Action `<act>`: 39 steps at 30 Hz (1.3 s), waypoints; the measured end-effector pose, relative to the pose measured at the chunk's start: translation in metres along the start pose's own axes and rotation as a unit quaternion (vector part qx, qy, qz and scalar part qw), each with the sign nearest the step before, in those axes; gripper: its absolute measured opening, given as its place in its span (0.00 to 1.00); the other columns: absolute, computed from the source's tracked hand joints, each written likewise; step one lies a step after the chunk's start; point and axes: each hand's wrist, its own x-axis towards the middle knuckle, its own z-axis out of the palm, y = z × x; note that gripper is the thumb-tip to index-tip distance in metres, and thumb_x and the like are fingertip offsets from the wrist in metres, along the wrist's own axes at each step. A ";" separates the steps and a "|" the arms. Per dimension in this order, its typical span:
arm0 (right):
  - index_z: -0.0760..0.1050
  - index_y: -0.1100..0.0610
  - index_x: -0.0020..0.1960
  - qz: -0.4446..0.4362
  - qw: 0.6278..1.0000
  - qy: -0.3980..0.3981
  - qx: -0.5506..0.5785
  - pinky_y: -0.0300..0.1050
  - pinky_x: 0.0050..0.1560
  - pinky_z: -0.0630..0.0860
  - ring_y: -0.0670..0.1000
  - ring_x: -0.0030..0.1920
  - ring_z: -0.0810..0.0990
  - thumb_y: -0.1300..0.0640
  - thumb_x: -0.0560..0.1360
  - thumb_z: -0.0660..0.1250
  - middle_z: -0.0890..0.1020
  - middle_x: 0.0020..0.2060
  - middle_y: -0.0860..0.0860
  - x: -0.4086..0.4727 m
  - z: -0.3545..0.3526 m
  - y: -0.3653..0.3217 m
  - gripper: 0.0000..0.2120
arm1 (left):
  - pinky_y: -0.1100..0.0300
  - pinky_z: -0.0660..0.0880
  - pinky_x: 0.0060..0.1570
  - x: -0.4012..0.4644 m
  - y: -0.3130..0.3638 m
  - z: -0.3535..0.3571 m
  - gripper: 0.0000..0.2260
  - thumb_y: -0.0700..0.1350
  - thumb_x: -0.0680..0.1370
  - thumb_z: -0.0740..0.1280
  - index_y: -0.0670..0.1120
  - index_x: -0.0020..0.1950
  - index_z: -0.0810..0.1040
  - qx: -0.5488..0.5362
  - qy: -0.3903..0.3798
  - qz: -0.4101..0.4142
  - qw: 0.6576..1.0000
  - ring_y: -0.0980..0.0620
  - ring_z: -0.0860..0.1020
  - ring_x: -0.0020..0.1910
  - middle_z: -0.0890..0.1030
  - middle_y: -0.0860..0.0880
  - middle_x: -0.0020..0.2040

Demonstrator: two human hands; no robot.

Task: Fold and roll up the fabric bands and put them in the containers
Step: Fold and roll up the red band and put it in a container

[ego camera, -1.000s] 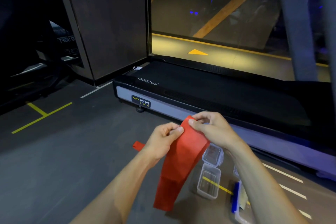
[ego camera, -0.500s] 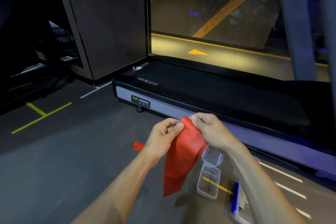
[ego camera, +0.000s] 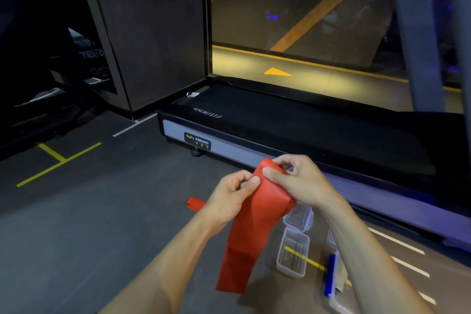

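Observation:
A red fabric band [ego camera: 252, 232] hangs in front of me, its top end held up in both hands. My left hand [ego camera: 226, 197] pinches the band's left top edge between thumb and fingers. My right hand [ego camera: 298, 181] grips the top right, thumb on the front, fingers curled behind where the end bends over. The band's tail hangs down to about knee height above the floor. An open clear container [ego camera: 293, 252] stands on the floor below, with its lid or a second clear container [ego camera: 299, 216] just behind it.
Another red band end [ego camera: 195, 203] lies on the grey floor behind my left wrist. A blue-edged clear container [ego camera: 332, 275] sits under my right forearm. A black treadmill [ego camera: 293, 130] runs across just beyond my hands. Yellow floor lines [ego camera: 56, 158] mark the left.
The band's top end has been turned over between my hands and my right thumb has moved onto its front. The hanging tail shortened, then dropped longer again.

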 end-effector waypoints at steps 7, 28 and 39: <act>0.83 0.54 0.52 0.034 0.996 0.005 0.084 0.44 0.42 0.79 0.46 0.37 0.84 0.52 0.76 0.75 0.85 0.38 0.48 0.000 0.001 -0.002 0.07 | 0.58 0.59 0.33 -0.001 0.007 -0.001 0.15 0.51 0.77 0.69 0.39 0.47 0.75 -0.004 0.009 0.011 1.000 0.54 0.62 0.33 0.63 0.44 0.38; 0.84 0.53 0.51 0.002 0.993 -0.115 0.017 0.54 0.46 0.78 0.49 0.41 0.83 0.41 0.76 0.70 0.87 0.44 0.55 -0.006 0.007 -0.005 0.16 | 0.60 0.59 0.30 -0.001 0.005 -0.002 0.13 0.54 0.76 0.70 0.49 0.36 0.73 0.024 0.036 0.022 0.999 0.53 0.61 0.32 0.66 0.44 0.37; 0.81 0.54 0.55 0.039 0.995 -0.024 0.090 0.44 0.45 0.78 0.46 0.41 0.84 0.53 0.79 0.73 0.87 0.46 0.53 0.003 0.005 0.006 0.07 | 0.58 0.63 0.34 0.000 0.002 -0.007 0.09 0.48 0.80 0.69 0.52 0.39 0.79 0.028 -0.009 0.005 1.000 0.53 0.65 0.33 0.68 0.44 0.35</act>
